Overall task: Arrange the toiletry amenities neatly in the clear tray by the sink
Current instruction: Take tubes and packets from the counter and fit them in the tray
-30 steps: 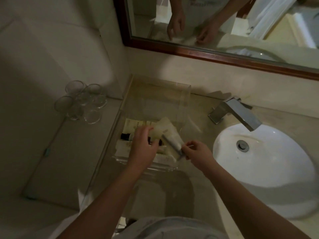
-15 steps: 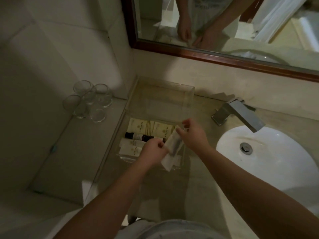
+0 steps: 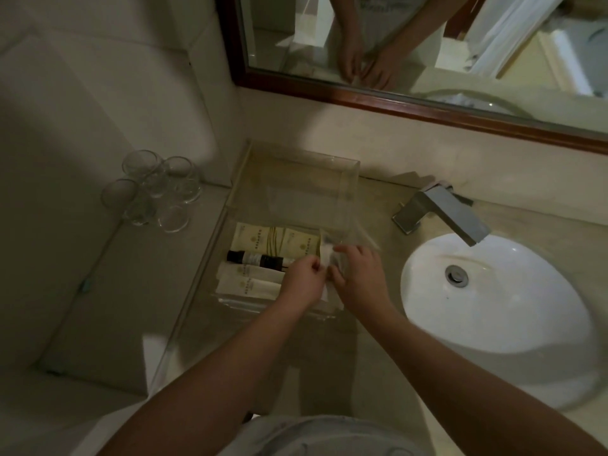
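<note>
Toiletry amenities (image 3: 263, 258) lie in rows at the near end of the clear tray (image 3: 296, 179), by the worktop's left edge. Left hand (image 3: 304, 281) and right hand (image 3: 357, 274) each grip one white packet (image 3: 326, 255), likely to seat it squarely.

One head-worn wide-angle view looks steeply down and forward over the surface (image 3: 378, 340) from close above. The clear tray (image 3: 297, 166) sits near centre, the sink (image 3: 493, 324) to the right, glasses (image 3: 154, 192) to the left. The mirror (image 3: 427, 44) crosses the top edge; both forearms enter from below.
</note>
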`<action>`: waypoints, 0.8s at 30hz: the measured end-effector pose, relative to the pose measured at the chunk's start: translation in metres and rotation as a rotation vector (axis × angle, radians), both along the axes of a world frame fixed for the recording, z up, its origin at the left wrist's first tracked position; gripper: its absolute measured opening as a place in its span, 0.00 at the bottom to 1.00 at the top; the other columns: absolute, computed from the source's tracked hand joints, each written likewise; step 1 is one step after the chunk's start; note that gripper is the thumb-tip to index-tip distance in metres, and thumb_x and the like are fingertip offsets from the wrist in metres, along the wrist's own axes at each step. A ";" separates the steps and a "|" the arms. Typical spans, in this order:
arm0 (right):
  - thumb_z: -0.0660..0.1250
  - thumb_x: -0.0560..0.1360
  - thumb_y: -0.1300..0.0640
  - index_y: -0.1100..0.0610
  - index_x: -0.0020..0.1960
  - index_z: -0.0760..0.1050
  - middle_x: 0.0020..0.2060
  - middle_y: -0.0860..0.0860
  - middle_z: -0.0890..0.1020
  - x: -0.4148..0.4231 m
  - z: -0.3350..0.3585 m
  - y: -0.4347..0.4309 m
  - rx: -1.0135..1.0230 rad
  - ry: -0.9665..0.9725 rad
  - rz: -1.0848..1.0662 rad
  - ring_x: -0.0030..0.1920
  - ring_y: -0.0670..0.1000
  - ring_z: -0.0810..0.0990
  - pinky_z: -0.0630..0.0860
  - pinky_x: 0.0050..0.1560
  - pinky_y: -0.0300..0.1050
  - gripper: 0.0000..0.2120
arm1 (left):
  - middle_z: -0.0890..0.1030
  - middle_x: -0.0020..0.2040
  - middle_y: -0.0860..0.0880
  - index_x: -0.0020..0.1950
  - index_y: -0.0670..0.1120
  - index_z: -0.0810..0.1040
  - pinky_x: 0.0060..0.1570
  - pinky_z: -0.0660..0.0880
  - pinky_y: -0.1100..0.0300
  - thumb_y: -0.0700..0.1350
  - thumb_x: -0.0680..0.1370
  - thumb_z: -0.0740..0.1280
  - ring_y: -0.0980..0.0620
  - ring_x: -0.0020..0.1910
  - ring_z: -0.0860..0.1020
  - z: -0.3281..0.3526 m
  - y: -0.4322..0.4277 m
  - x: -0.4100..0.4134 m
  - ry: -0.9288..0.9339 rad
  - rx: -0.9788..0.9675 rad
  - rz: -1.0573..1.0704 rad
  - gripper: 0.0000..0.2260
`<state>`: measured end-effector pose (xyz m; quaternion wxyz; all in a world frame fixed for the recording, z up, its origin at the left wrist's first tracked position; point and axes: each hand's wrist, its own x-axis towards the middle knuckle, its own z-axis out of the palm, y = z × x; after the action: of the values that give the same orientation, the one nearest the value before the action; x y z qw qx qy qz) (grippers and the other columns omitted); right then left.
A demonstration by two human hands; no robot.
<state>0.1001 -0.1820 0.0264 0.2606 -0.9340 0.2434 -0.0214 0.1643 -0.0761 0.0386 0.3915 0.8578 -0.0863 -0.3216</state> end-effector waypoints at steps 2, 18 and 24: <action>0.67 0.76 0.50 0.51 0.65 0.74 0.61 0.52 0.77 -0.001 0.000 -0.001 -0.020 -0.001 0.032 0.63 0.53 0.71 0.69 0.63 0.47 0.19 | 0.78 0.40 0.48 0.43 0.46 0.74 0.35 0.69 0.57 0.45 0.79 0.61 0.48 0.41 0.76 -0.002 -0.004 -0.002 -0.015 0.039 -0.010 0.06; 0.65 0.76 0.48 0.46 0.69 0.71 0.65 0.51 0.76 0.005 -0.020 0.010 -0.249 0.153 0.118 0.64 0.57 0.70 0.70 0.60 0.51 0.21 | 0.50 0.78 0.44 0.76 0.43 0.52 0.72 0.45 0.42 0.53 0.80 0.54 0.42 0.76 0.44 -0.013 0.030 -0.047 -0.464 0.527 -0.685 0.28; 0.68 0.74 0.49 0.51 0.69 0.73 0.64 0.54 0.77 0.005 -0.022 0.015 -0.217 0.142 0.110 0.64 0.59 0.71 0.69 0.62 0.52 0.24 | 0.46 0.79 0.44 0.77 0.44 0.48 0.73 0.42 0.42 0.55 0.80 0.53 0.43 0.76 0.40 -0.010 0.034 -0.044 -0.449 0.502 -0.726 0.30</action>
<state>0.1055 -0.1673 0.0047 0.1411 -0.9678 0.2060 0.0329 0.1206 -0.0419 0.0288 0.0072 0.8884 -0.3814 -0.2552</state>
